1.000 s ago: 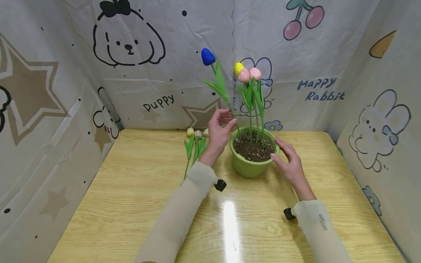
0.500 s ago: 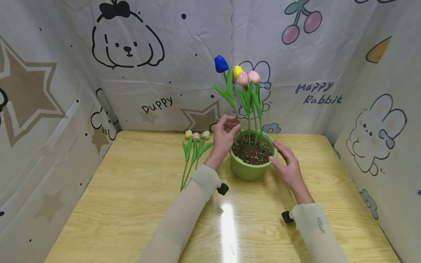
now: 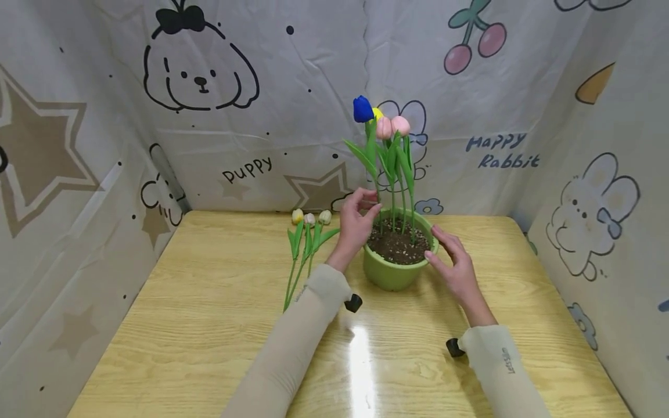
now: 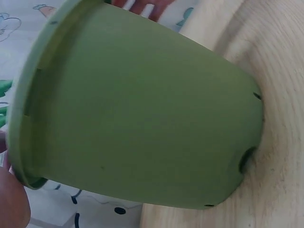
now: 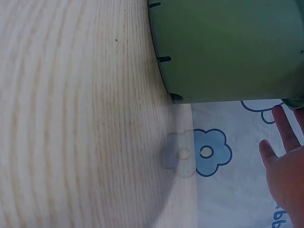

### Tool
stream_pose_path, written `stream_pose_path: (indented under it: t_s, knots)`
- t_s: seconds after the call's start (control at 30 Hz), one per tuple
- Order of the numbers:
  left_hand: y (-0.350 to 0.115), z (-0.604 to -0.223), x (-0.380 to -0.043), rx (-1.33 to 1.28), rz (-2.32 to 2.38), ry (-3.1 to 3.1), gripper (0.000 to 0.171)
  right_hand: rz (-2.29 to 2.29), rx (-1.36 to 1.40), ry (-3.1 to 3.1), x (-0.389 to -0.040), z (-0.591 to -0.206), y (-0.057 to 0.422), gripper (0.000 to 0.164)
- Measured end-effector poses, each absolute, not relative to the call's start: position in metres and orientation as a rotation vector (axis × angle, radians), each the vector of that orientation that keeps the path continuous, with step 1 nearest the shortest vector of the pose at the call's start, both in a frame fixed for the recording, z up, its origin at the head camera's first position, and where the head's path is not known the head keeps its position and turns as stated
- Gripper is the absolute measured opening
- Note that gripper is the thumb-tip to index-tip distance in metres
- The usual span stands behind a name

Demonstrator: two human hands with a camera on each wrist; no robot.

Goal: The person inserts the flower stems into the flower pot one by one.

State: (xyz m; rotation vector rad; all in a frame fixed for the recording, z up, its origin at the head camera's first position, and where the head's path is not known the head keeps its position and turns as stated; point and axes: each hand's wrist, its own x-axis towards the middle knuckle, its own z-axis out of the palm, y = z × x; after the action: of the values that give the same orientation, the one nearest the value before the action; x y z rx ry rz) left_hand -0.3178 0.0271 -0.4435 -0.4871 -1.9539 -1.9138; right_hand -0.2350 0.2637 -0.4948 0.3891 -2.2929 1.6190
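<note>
My left hand (image 3: 356, 226) pinches the stem of a blue artificial tulip (image 3: 362, 109), which stands nearly upright with its lower stem at the soil (image 3: 398, 248). A green flowerpot (image 3: 392, 277) holds that soil. Beside the blue flower, one yellow tulip (image 3: 377, 113) and two pink tulips (image 3: 400, 125) rise from the pot. My right hand (image 3: 458, 273) touches the right side of the pot's rim, its thumb and fingers spread along the outside. In the right wrist view, the fingers (image 5: 286, 130) extend toward the rim. The pot's wall (image 4: 142, 109) fills most of the left wrist view.
Several loose tulips (image 3: 308, 235) with pale heads lie on the wooden table (image 3: 219, 325), left of the pot. A printed cloth (image 3: 308, 58) hangs behind the table and along both sides.
My left hand has brought the blue tulip rightward and more upright, and it now overlaps the yellow one. The right hand stays at the pot's rim; the head view has shifted slightly.
</note>
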Motion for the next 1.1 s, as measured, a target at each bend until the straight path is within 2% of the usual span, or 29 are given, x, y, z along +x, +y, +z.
stream_pose_path:
  t_s: [1.1]
  knots:
    - [0.029, -0.455, -0.319, -0.602, -1.392, -2.314, 0.020, 1.595, 0.392, -2.299, -0.235, -0.495, 0.261, 0.057]
